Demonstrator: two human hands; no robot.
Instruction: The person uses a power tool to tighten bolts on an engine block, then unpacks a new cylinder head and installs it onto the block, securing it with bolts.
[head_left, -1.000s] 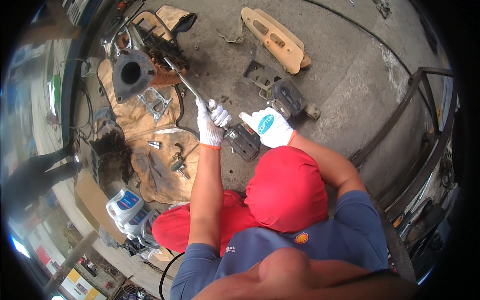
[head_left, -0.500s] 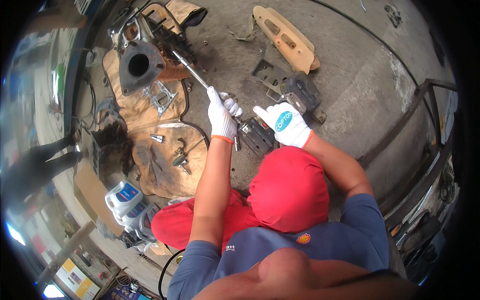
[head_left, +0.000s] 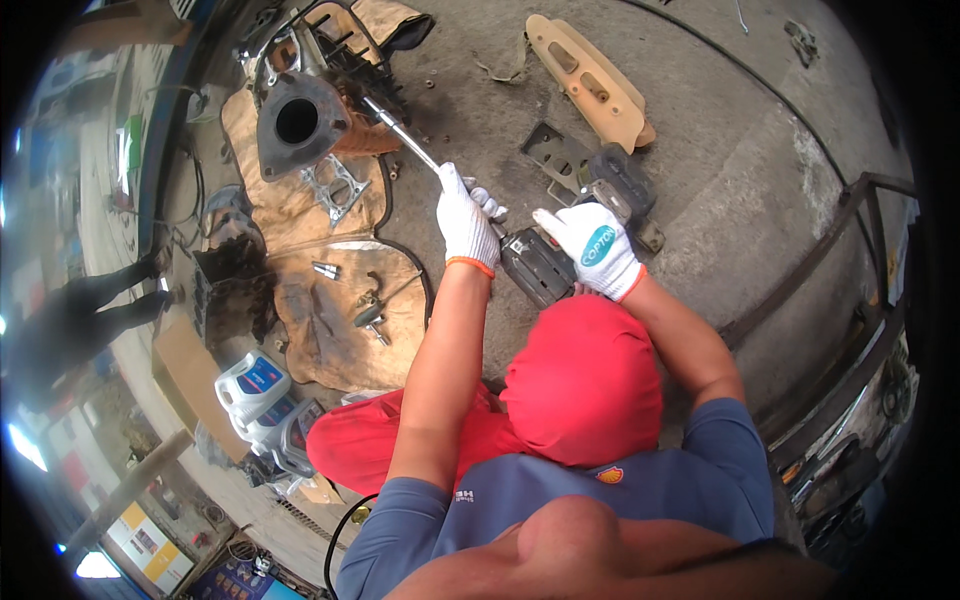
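Note:
My left hand, in a white knit glove with an orange cuff, is closed around a long shiny extension bar. The bar's far end reaches a rusty cast part with a dark three-cornered flange. At its near end the bar leads into a black impact wrench. My right hand, gloved alike, closes over the wrench's handle side, one finger stretched forward. The palm and the handle under it are hidden. Just beyond lies a dark block; I cannot tell whether it belongs to the wrench.
A stained tan mat carries sockets, a small tool and a silver gasket. A tan perforated cover and a black bracket lie ahead. Left are jugs and a greasy metal block; right, a metal frame.
The whole view has shifted slightly, so things sit a little farther right. Both hands keep their hold, and the bar's end stays at the cast part.

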